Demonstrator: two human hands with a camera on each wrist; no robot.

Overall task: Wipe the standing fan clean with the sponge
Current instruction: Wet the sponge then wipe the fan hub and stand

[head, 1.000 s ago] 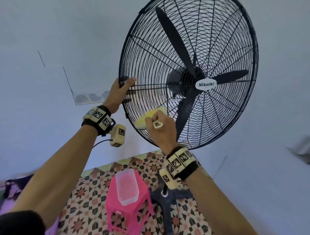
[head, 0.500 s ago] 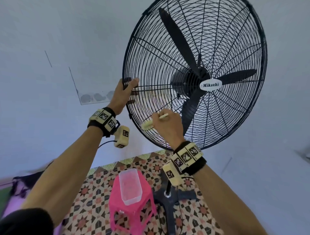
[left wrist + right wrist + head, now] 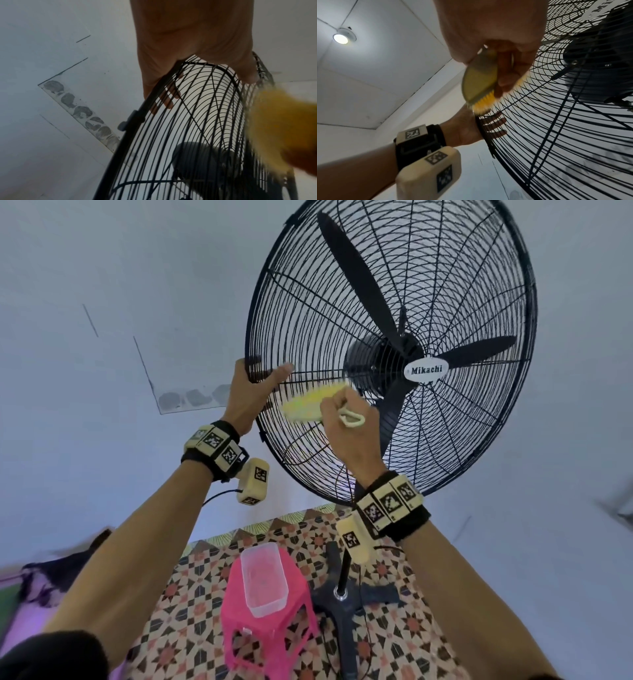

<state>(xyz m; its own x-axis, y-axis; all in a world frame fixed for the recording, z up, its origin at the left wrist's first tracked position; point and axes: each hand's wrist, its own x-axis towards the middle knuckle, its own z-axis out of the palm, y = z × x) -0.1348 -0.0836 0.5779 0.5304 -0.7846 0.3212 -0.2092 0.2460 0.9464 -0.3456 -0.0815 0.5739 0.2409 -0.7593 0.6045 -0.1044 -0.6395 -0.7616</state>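
Gripping yellow bristled sponge (image 3: 310, 405) in curled right hand (image 3: 349, 433), bristles against fan guard (image 3: 308, 313), left of hub. Left hand (image 3: 248, 395) clamped on guard rim, thumb in front, fingers behind wires. Risk: bristles snagging wires, tilting fan head; hard push rocking stand near pink stool (image 3: 267, 631).

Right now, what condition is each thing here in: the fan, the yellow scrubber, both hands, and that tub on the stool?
Standing fan: upright, blades sharp, apparently not spinning.
Fan guard: closed over the blades, gripped at its left rim.
Left hand: holds the guard's rim.
Right hand: grips the scrubber.
Yellow scrubber: bristles pressed against the guard.
Clear tub: lidless, on the stool.
Pink stool: upright on the patterned floor.
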